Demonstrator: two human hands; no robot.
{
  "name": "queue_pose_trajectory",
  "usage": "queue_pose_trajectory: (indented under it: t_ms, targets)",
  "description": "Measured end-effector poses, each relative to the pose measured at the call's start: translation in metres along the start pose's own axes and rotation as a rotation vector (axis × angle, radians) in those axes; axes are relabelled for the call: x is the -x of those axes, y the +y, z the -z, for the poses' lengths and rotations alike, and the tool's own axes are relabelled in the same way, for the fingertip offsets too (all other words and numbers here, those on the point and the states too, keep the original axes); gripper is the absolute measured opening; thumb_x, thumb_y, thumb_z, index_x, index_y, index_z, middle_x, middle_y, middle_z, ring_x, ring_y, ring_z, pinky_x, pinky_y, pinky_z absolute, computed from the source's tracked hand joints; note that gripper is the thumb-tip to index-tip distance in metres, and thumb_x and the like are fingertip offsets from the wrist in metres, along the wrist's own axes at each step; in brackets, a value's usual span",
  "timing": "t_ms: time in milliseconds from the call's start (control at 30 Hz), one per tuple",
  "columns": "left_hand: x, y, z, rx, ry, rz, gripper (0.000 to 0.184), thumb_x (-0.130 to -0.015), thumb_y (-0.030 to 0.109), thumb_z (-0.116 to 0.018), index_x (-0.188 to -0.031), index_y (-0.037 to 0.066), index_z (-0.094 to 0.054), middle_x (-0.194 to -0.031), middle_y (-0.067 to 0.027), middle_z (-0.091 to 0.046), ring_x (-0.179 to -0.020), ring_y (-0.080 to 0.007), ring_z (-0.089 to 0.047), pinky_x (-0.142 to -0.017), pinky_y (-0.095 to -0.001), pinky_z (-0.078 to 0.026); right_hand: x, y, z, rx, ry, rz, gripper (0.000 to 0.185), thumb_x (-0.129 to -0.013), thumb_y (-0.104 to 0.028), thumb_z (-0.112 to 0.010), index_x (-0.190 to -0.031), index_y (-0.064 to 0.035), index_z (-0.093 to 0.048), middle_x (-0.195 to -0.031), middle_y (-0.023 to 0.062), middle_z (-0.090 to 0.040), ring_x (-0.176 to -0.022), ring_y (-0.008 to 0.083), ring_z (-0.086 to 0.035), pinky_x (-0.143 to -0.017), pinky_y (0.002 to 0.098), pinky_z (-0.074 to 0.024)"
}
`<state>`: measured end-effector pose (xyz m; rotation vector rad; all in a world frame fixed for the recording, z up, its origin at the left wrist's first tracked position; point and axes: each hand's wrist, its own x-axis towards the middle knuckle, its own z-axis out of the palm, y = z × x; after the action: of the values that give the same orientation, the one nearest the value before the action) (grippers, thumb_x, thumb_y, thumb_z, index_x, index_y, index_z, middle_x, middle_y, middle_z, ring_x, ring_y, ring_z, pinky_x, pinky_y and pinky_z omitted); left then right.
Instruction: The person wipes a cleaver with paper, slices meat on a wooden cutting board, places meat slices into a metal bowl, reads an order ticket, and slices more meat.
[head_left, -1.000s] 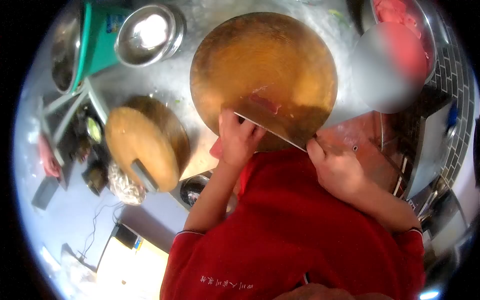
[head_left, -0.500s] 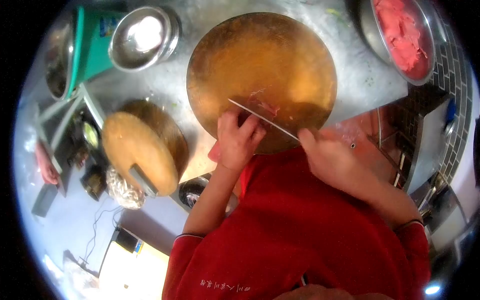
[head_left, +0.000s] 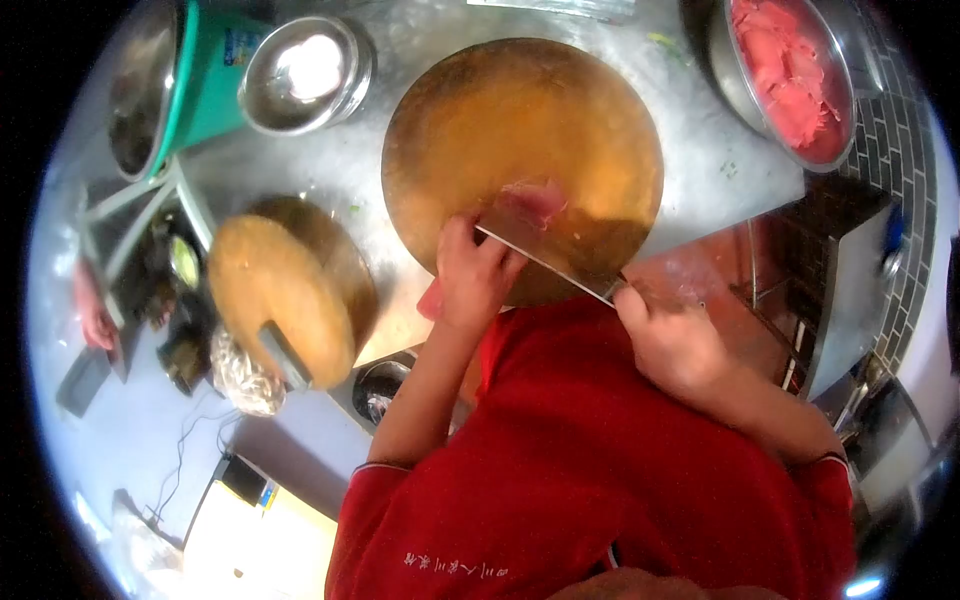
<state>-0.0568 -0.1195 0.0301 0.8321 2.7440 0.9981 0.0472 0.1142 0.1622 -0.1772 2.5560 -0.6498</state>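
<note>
My right hand (head_left: 675,335) is wrapped round the handle of a cleaver (head_left: 555,262), whose wide blade slants over the near part of a round wooden chopping board (head_left: 520,110). At the blade's left end, the curled fingers of my left hand (head_left: 472,275) press on a piece of raw meat (head_left: 430,300). Most of that piece is hidden under the hand; a pink end shows at its left, by the board's edge. Just beyond the blade lies a thin pink slice of meat (head_left: 540,202).
A metal bowl of pink sliced meat (head_left: 790,80) stands at the back right. Stacked metal bowls (head_left: 300,80) and a green bin (head_left: 205,100) are at the back left. Left of me is a second wooden block (head_left: 275,300) with a dark-handled tool on it. Another person's hand (head_left: 95,320) shows far left.
The cleaver's blade has tilted flatter, showing its broad side, and its handle end has moved slightly right and nearer me. More of the pink slice now lies spread beyond the blade.
</note>
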Motion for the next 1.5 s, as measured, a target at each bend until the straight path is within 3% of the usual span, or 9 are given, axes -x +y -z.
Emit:
queue_pose_trajectory:
  t_ms: [167,300,467,567,767,1033,1167,1333,1500]
  targets:
    - [-0.003,0.001,0.004,0.015,-0.013,-0.022,0.041,-0.072,0.008,-0.083,-0.112,0.010,-0.074,-0.118,-0.0169,-0.067,-0.107,-0.0401,-0.063,-0.093,-0.0489,-0.052,-0.006,-0.002,0.014,-0.069,-0.155,-0.071,0.018,-0.089,-0.003,-0.055,-0.104,-0.0011,-0.047,-0.093,0.0214,-0.066,-0.069,0.0380,-0.072,-0.056,0.0488,-0.0575]
    - [-0.005,-0.002,0.003,0.081,-0.001,-0.019,0.036,-0.068,0.013,-0.085,-0.103,0.014,-0.076,-0.115,-0.0148,-0.064,-0.097,-0.0363,-0.063,-0.080,-0.0470,-0.052,-0.055,0.003,-0.023,-0.152,-0.023,0.011,0.020,-0.089,-0.002,-0.054,-0.108,-0.0013,-0.048,-0.095,0.0247,-0.067,-0.071,0.0426,-0.070,-0.058,0.0514,-0.0562]
    - [-0.010,-0.006,0.000,0.078,0.027,-0.035,0.038,-0.069,0.010,-0.082,-0.107,0.015,-0.075,-0.112,-0.0140,-0.065,-0.096,-0.0356,-0.062,-0.078,-0.0461,-0.051,-0.081,0.007,-0.038,-0.169,0.050,0.002,0.017,-0.091,0.001,-0.052,-0.107,-0.0013,-0.047,-0.087,0.0253,-0.065,-0.070,0.0458,-0.066,-0.059,0.0529,-0.0533]
    - [-0.003,-0.003,0.004,0.081,0.020,-0.027,0.039,-0.070,0.009,-0.082,-0.107,0.014,-0.075,-0.112,-0.0141,-0.065,-0.096,-0.0352,-0.063,-0.079,-0.0457,-0.051,-0.041,0.009,-0.025,-0.150,-0.111,-0.087,0.018,-0.094,-0.004,-0.049,-0.112,-0.0010,-0.046,-0.108,0.0312,-0.064,-0.083,0.0489,-0.069,-0.070,0.0539,-0.0577]
    - [-0.004,-0.005,0.005,-0.008,0.039,-0.050,0.036,-0.071,0.009,-0.081,-0.106,0.012,-0.075,-0.115,-0.0150,-0.064,-0.096,-0.0358,-0.063,-0.079,-0.0460,-0.052,-0.059,0.011,-0.038,-0.167,-0.148,-0.093,0.030,-0.086,0.000,-0.056,-0.114,0.0022,-0.044,-0.106,0.0295,-0.062,-0.083,0.0500,-0.068,-0.073,0.0542,-0.0572]
    - [-0.001,0.001,-0.002,0.002,0.141,-0.065,0.026,-0.075,0.007,-0.080,-0.101,0.011,-0.075,-0.113,-0.0152,-0.064,-0.096,-0.0355,-0.064,-0.082,-0.0447,-0.054,-0.039,0.038,-0.025,-0.138,-0.162,-0.299,0.032,-0.085,0.004,-0.056,-0.116,0.0017,-0.047,-0.082,0.0256,-0.069,-0.077,0.0444,-0.071,-0.066,0.0546,-0.0573]
    - [-0.006,0.003,-0.003,-0.006,0.143,-0.101,0.025,-0.075,0.008,-0.081,-0.100,0.010,-0.075,-0.112,-0.0148,-0.064,-0.098,-0.0356,-0.064,-0.083,-0.0443,-0.054,-0.012,0.019,-0.024,-0.081,0.143,0.004,0.023,-0.093,-0.001,-0.052,-0.115,0.0010,-0.049,-0.092,0.0244,-0.067,-0.067,0.0412,-0.069,-0.055,0.0503,-0.0565]
    - [-0.003,0.000,0.000,0.007,0.100,-0.085,0.028,-0.073,0.010,-0.084,-0.100,0.009,-0.076,-0.116,-0.0161,-0.063,-0.102,-0.0362,-0.065,-0.085,-0.0444,-0.055,0.006,0.007,-0.013,-0.087,0.065,0.009,0.010,-0.093,-0.007,-0.054,-0.100,-0.0027,-0.048,-0.089,0.0201,-0.064,-0.064,0.0391,-0.070,-0.052,0.0472,-0.0564]
    - [-0.007,0.004,0.002,0.028,0.054,-0.056,0.029,-0.072,0.008,-0.084,-0.100,0.010,-0.076,-0.118,-0.0170,-0.063,-0.102,-0.0362,-0.065,-0.083,-0.0447,-0.056,-0.036,0.006,-0.024,-0.190,0.096,0.047,0.012,-0.092,-0.006,-0.054,-0.101,-0.0024,-0.047,-0.088,0.0213,-0.064,-0.067,0.0409,-0.070,-0.056,0.0506,-0.0570]
